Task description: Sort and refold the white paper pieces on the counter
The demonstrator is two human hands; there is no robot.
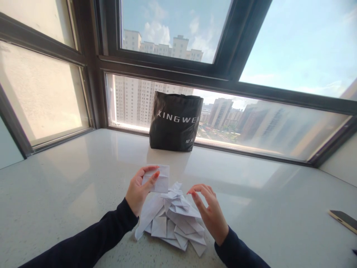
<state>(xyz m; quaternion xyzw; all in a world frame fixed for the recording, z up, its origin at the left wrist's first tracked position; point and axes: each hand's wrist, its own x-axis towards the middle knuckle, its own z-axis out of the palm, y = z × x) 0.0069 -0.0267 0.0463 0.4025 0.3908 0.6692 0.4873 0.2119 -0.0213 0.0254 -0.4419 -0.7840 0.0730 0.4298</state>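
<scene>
My left hand (143, 186) is closed on a small folded piece of white paper (163, 179), with the thumb across its front. Creases cross the paper's face. To the right, my right hand (209, 206) hovers beside a heap of folded white papers (181, 219), its thumb and index fingertips pinched together. I see nothing between those fingertips. The heap lies on the pale countertop below and between both hands, its pieces overlapping at many angles.
A black bag (175, 124) with white lettering stands upright at the back, close to the window frame (173, 77). On the far right edge of the speckled countertop (267, 219) lies a dark phone-like slab (344, 219). Tall buildings show outside.
</scene>
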